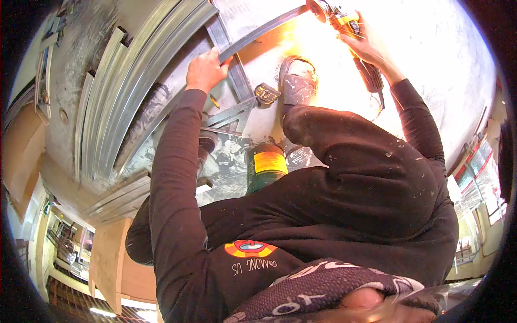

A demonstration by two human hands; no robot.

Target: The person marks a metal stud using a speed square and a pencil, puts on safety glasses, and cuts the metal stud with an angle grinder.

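Metal strip (262,33) runs between my L fingers (215,58), gripping one end, and grinder (346,20) over floor (70,64) — R fingers (350,42) wrapped round grinder. Prob. cutting/grinding — sparks (293,35) flying; next move calls for steady hold, imo.

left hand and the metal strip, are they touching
Touching. The head view shows the left hand gripping the metal strip at its near end.

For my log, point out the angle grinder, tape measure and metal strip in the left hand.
Angle grinder (371,77): head view, dark rear body.
Tape measure (266,95): head view, case middle.
Metal strip (263,32): head view, mid-length.
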